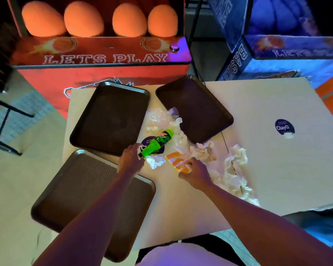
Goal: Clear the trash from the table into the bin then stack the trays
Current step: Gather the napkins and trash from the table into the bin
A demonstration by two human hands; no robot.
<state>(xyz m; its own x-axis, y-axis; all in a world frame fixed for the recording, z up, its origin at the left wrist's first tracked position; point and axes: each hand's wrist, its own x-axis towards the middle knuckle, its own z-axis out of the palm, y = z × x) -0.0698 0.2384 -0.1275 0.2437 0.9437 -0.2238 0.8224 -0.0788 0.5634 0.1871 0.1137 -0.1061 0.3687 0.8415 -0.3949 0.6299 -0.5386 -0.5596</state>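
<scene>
Three dark brown trays lie on the pale table (277, 169): one at back left (112, 120), one at back right (196, 110), one at front left (81, 189) under my left forearm. A green soda bottle (158, 143) lies on its side between them. My left hand (131, 158) touches the bottle's neck end, fingers curled around it. My right hand (194, 173) pinches an orange and white wrapper (178, 162) that rests on the table. Crumpled white napkins (204, 152) and clear plastic (158, 117) are scattered around the middle. No bin is in view.
A red arcade basketball machine (100, 58) with orange balls stands right behind the table. A blue one (288, 50) stands at the back right. More crumpled paper (236, 166) trails toward the front edge. A round sticker (284, 127) sits on the table's right part.
</scene>
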